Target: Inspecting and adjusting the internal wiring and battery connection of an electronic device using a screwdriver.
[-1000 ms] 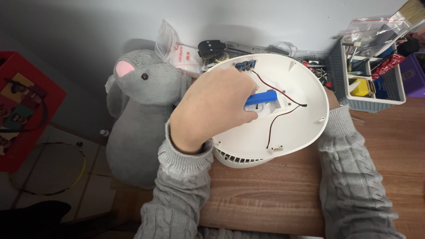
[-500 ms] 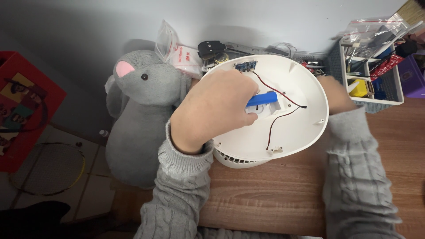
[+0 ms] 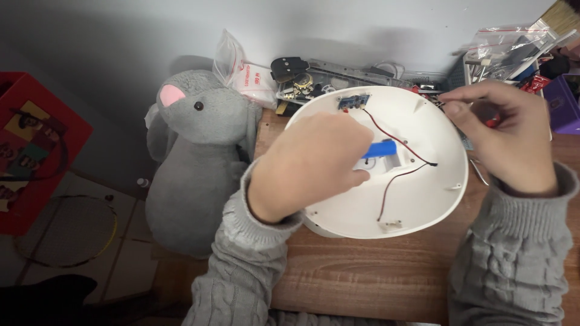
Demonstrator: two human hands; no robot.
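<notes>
My right hand now up from behind the white shell, fingers pinched, contents unclear | left hand keeps gripping blue battery | shell freed for wiring work.

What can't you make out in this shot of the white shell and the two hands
- Head view: left hand covers the near end of the blue battery inside the white shell; its fingertips are hidden.
- Right hand: whatever its pinched fingers hold is too small to tell.
- Small circuit board: details too small.
- Basket at top right is cut off by the frame edge.
</notes>
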